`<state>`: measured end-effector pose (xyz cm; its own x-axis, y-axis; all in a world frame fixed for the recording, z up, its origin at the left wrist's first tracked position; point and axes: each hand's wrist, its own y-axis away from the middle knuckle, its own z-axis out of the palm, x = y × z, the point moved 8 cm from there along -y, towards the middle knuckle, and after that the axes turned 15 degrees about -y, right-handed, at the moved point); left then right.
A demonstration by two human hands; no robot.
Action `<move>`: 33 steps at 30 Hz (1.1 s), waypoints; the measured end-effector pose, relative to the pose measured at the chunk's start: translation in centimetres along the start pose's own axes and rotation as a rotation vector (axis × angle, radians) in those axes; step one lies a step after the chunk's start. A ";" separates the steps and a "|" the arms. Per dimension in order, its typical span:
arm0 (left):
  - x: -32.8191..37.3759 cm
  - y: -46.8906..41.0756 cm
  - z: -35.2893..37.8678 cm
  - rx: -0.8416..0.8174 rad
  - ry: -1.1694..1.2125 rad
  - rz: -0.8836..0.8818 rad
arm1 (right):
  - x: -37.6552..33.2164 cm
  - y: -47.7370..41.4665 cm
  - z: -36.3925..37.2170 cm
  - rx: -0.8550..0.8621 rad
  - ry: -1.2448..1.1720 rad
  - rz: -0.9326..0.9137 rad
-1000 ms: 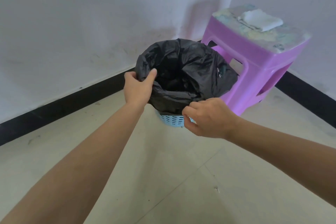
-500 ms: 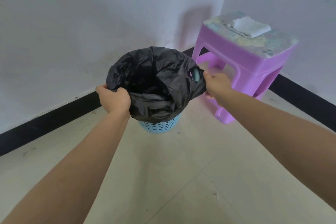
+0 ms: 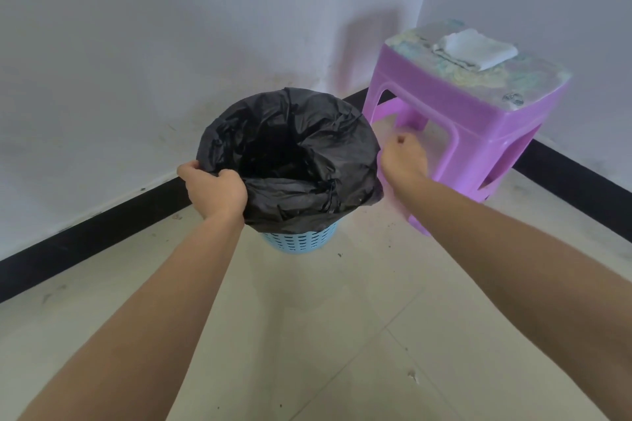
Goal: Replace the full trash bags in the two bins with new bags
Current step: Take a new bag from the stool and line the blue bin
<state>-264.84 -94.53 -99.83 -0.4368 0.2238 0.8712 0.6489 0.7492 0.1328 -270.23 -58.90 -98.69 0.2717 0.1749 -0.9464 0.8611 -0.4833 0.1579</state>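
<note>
A black trash bag [image 3: 307, 133] lines a light blue perforated bin [image 3: 301, 241] standing on the floor near the wall corner. The bag's mouth is spread wide and folded down over the bin's rim, hiding most of the bin. My left hand [image 3: 213, 190] grips the bag's edge at the near left of the rim. My right hand [image 3: 403, 161] is at the bag's right edge with fingers curled on the plastic there. The inside of the bag is dark.
A purple plastic stool [image 3: 472, 123] stands right of the bin, close to my right hand, with a folded white cloth [image 3: 475, 48] on its top. White walls with a black skirting strip [image 3: 85, 239] meet behind the bin. Pale floor tiles [image 3: 342, 335] lie in front.
The bag's rim has been pulled further down and out over the bin. My left hand shifted to the near left rim, my right hand from the near edge to the right side.
</note>
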 end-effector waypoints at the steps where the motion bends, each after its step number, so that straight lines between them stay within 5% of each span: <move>1: 0.0 0.2 0.2 0.001 0.007 -0.008 | -0.7 -0.1 0.1 -0.004 -0.065 -0.002; 4: 0.3 0.9 0.6 -0.001 0.034 -0.028 | -1.6 1.1 0.9 -0.100 -0.016 -0.043; 7: 0.4 1.2 0.9 -0.004 0.041 -0.044 | -0.9 0.7 0.4 -0.016 0.005 -0.087; 10: 0.6 1.3 0.9 -0.020 0.023 -0.032 | 1.3 -0.5 0.3 0.002 -0.165 0.087; 14: 0.2 1.1 1.0 -0.081 0.035 -0.053 | 4.0 0.0 2.5 -0.193 0.000 0.192; 19: 0.9 0.4 -0.3 0.039 -0.205 -0.027 | 1.8 -0.4 0.7 0.097 -0.278 0.251; 23: 1.5 -0.4 1.6 -0.254 -0.051 0.023 | 0.9 2.4 3.9 -0.242 -0.409 0.456; 28: 2.7 -0.7 2.5 -0.396 -0.133 0.142 | -0.8 2.1 4.4 -0.170 -0.261 0.069; 33: 2.7 -0.6 2.4 -0.403 -0.157 0.193 | -1.1 1.0 5.3 -0.252 -0.152 0.089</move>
<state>-267.90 -92.91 -98.67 -0.3535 0.4497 0.8203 0.9038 0.3902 0.1755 -271.94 -64.15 -98.96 0.2996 0.0020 -0.9541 0.9216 -0.2593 0.2888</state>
